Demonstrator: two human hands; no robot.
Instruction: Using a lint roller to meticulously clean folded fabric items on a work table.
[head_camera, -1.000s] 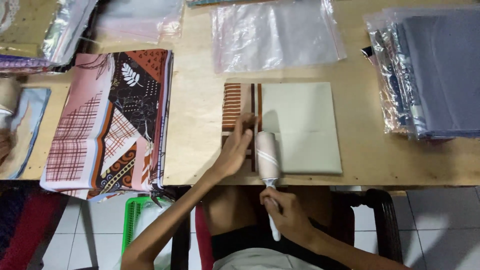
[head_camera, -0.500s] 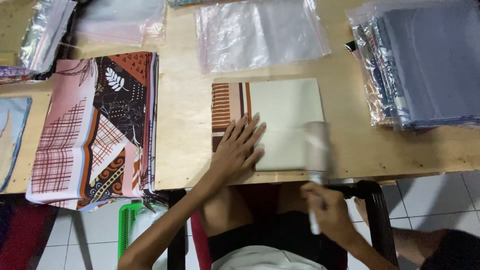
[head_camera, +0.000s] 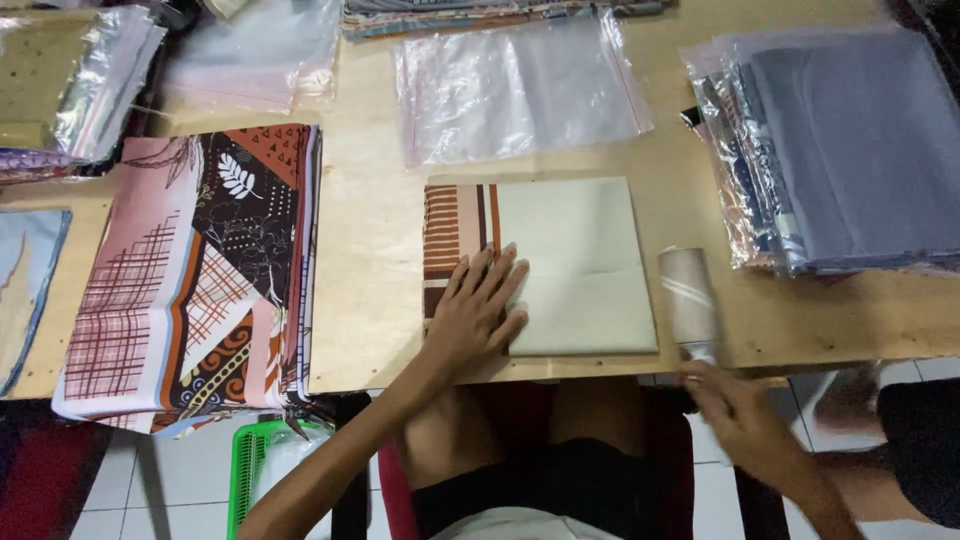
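Left fingers: my left hand (head_camera: 478, 312) lies flat and spread, gripping nothing, pressing the lower left corner of the folded cream cloth with a brown striped edge (head_camera: 560, 262) at centre frame.
Right fingers: my right hand (head_camera: 735, 408) is curled closed around the handle of the pale cylindrical lint roller (head_camera: 689, 298), low and right of centre.
Change: half a second ago the roller stood against the cloth's right edge; now it lies just beside the cloth on the bare plywood table (head_camera: 370, 260), off the fabric.
Meaning: I judge the rolling pass finished, with the cloth cleaned and pinned in place.
Beyond: a clear plastic bag (head_camera: 515, 85) lies above the cloth; a stack of patterned pink and brown cloths (head_camera: 200, 270) is at left; bagged grey-blue cloths (head_camera: 840, 140) are at upper right.
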